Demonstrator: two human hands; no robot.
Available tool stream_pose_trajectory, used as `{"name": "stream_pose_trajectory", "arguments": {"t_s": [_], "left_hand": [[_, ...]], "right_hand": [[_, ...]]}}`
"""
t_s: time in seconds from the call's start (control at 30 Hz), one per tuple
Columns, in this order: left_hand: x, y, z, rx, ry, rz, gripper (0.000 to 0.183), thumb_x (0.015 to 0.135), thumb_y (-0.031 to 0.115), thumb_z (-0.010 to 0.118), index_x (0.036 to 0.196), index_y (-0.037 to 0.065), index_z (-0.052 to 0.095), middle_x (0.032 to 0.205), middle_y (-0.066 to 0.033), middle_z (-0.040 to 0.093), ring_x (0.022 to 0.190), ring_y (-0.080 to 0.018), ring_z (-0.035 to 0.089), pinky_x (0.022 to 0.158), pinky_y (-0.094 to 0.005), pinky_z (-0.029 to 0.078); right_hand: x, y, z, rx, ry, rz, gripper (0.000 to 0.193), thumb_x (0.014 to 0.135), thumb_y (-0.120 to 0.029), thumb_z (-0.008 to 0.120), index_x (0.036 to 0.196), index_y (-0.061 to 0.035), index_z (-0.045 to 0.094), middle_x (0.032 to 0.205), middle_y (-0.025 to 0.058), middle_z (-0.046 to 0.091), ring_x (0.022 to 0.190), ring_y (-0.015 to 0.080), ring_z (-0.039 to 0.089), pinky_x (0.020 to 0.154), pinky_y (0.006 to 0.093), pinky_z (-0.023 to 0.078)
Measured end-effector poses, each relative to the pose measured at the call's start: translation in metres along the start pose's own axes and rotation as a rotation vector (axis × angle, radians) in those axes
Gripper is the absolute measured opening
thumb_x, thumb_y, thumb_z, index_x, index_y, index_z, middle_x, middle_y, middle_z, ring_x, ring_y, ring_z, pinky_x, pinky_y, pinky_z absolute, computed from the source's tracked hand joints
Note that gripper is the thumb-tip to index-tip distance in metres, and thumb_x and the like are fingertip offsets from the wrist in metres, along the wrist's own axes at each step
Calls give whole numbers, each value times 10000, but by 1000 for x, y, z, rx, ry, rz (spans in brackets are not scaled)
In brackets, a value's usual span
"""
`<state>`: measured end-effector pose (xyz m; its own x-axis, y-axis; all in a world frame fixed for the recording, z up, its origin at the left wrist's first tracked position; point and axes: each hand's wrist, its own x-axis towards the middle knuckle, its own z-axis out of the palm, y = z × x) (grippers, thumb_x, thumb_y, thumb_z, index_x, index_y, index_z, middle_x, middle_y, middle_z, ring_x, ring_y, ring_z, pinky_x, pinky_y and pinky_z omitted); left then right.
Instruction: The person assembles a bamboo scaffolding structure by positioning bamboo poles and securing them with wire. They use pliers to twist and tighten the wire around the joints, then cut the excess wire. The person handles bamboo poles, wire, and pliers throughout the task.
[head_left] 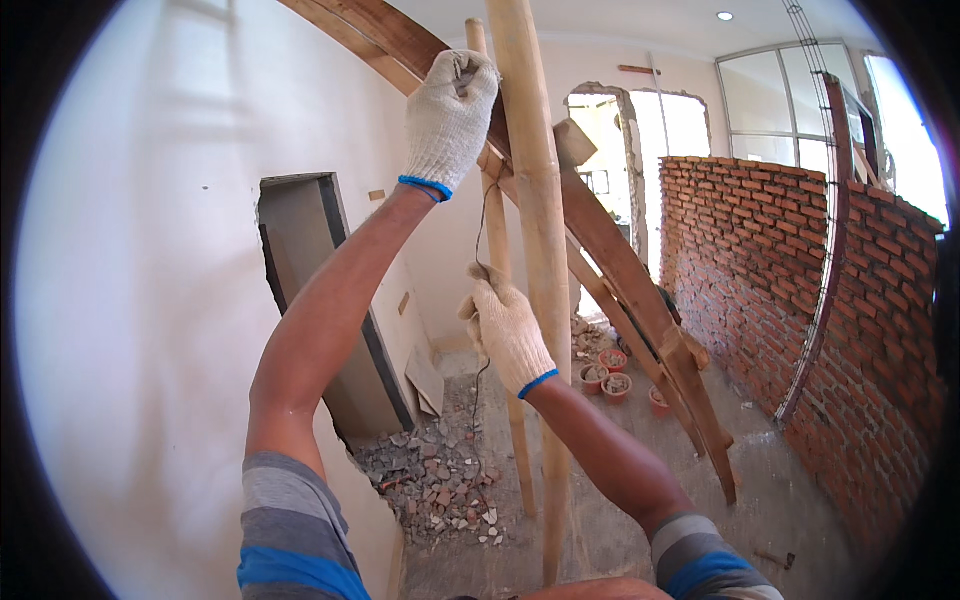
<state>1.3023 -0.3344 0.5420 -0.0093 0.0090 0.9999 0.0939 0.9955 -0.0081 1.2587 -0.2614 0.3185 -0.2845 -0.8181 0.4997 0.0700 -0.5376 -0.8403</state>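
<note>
My left hand [452, 120], in a white knitted glove with a blue cuff, is raised beside a thick upright bamboo pole [541, 200] and a brown wooden beam [385, 28]. Its fingers are curled closed; whatever they may grip is hidden. Lower down, my right hand [508, 330] wears a matching glove and is closed on a thin dark wire [480, 235]. The wire comes down from the beam, passes through that hand and hangs on toward the floor. A thinner bamboo pole [498, 225] stands behind the wire.
Broken brick and rubble [445, 480] cover the floor by a doorway [310, 230] at left. Sloping timbers [640, 310] come down to the right. Behind them are several buckets [616, 385] of debris. An unplastered brick wall [745, 250] borders the right; a hammer-like tool [778, 558] lies nearby.
</note>
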Motion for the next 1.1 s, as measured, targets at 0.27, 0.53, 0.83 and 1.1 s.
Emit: {"name": "stream_pose_trajectory", "arguments": {"t_s": [0.27, 0.53, 0.83, 1.1], "left_hand": [[-19, 9, 17, 83, -93, -41, 522, 915, 214, 877, 1245, 29, 517, 1088, -122, 750, 980, -148, 735, 851, -302, 630], [-15, -3, 25, 59, -98, -49, 532, 856, 285, 902, 1158, 78, 517, 1063, -118, 711, 954, -229, 741, 885, -401, 624], [-16, -1, 31, 98, -36, 41, 429, 906, 153, 867, 1165, 33, 546, 1043, -92, 732, 926, -146, 725, 793, -318, 637], [-23, -3, 29, 107, -6, 102, 390, 922, 183, 861, 1151, 32, 583, 1077, -61, 662, 928, -126, 697, 805, -300, 633]], "right_hand": [[-33, -27, -14, -478, -16, -288, 359, 1134, -213, 485, 1414, -16, 595, 808, 81, 642, 774, 161, 622, 753, 340, 528], [-55, -58, -32, -723, 105, -555, 267, 1056, -153, 583, 1292, -31, 611, 974, 276, 740, 947, 464, 740, 807, 524, 584], [-50, -145, -76, -1111, 256, -722, 222, 1070, -198, 592, 1156, -56, 740, 864, 243, 738, 802, 405, 760, 692, 466, 595], [24, -206, -122, -1454, 447, -1150, 235, 1065, -334, 621, 1177, -153, 722, 913, 141, 769, 840, 370, 761, 693, 485, 605]]}}
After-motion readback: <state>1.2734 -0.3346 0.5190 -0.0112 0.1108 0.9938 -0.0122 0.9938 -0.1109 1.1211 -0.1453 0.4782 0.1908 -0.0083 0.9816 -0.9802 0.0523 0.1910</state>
